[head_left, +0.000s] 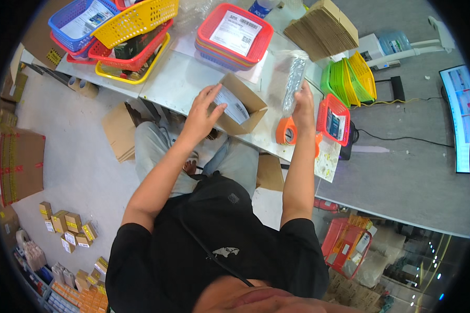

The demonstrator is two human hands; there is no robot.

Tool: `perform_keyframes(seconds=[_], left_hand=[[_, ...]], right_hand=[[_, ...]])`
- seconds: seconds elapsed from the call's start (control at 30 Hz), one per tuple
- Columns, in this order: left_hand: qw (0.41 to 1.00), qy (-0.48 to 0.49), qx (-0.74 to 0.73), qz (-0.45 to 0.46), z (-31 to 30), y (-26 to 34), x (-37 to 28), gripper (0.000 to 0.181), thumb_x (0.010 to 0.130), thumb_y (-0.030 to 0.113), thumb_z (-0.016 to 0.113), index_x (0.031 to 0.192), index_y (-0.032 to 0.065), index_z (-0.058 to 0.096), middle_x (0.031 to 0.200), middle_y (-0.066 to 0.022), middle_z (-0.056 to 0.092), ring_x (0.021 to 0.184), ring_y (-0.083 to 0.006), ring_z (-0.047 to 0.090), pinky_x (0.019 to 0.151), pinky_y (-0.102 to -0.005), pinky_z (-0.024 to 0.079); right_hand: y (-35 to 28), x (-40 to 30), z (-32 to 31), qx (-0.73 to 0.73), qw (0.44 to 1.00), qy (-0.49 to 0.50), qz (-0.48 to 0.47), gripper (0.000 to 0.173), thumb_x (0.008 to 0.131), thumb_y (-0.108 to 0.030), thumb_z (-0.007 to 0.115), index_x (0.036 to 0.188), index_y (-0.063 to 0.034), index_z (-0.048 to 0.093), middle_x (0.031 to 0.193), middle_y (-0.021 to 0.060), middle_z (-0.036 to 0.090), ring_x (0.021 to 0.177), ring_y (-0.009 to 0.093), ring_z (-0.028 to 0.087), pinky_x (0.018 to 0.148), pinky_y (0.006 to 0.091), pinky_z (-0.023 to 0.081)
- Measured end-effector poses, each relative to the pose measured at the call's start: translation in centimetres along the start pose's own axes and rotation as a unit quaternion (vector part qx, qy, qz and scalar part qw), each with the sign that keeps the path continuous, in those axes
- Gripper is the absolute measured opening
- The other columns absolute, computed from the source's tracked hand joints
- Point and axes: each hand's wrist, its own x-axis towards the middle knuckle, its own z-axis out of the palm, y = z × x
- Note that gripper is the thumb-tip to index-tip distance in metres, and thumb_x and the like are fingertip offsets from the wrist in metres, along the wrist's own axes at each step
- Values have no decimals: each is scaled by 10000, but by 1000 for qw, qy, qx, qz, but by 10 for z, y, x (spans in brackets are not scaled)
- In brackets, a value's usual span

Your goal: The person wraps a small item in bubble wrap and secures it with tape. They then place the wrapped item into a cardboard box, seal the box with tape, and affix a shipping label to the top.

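On the white worktable sits an open cardboard box [254,103], tilted in view, with a printed label sheet [232,105] against its left side. My left hand [203,113] grips that side, fingers and thumb over the sheet's edge. A shiny item in clear plastic wrap [294,80] stands to the right of the box, held in my right hand [304,105]; some of my fingers are hidden. Just below it, an orange tape dispenser [285,131] rests near the table's front edge.
Red stacked baskets [203,35] holding a label sheet stand behind the box. Filled baskets [133,58] crowd the left. Flat cardboard [323,29], green and yellow baskets [346,80] and a small red basket [333,119] lie right. A monitor [460,117] stands far right.
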Motion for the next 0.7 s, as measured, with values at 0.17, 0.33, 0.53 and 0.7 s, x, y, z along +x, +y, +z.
perform_keyframes(seconds=[0.17,0.33,0.53,0.7], left_hand=[[997,-62,-46,-14,-12,-1,9,629,960,255,712,1504,25,496,1479,-197,512,1382,-352,491,1164,-411,373],[995,-71,-61,-24,-13,-2,12,629,930,253,750,1464,1,532,1481,-194,515,1389,-343,494,1161,-403,377],[991,-60,-99,-69,-15,2,14,630,845,252,834,1378,-6,620,1470,-177,537,1375,-331,510,1151,-386,386],[988,-52,-120,-77,-16,-2,20,741,768,243,896,1418,38,606,1432,-158,576,1358,-308,529,1136,-374,404]], right_hand=[[-17,-24,47,-241,962,-132,-1,554,734,-347,861,1067,-54,529,1048,101,659,949,195,635,803,353,522],[-34,-25,78,-458,883,-83,-66,596,702,-309,860,1122,-49,528,1053,161,647,992,304,636,841,412,514],[-46,-29,87,-553,815,-136,-102,605,698,-343,817,1148,-47,541,1055,190,651,988,386,642,844,471,513],[-49,-20,89,-612,762,-193,-87,616,705,-332,801,1190,-49,548,1092,204,643,1010,392,655,852,489,536]])
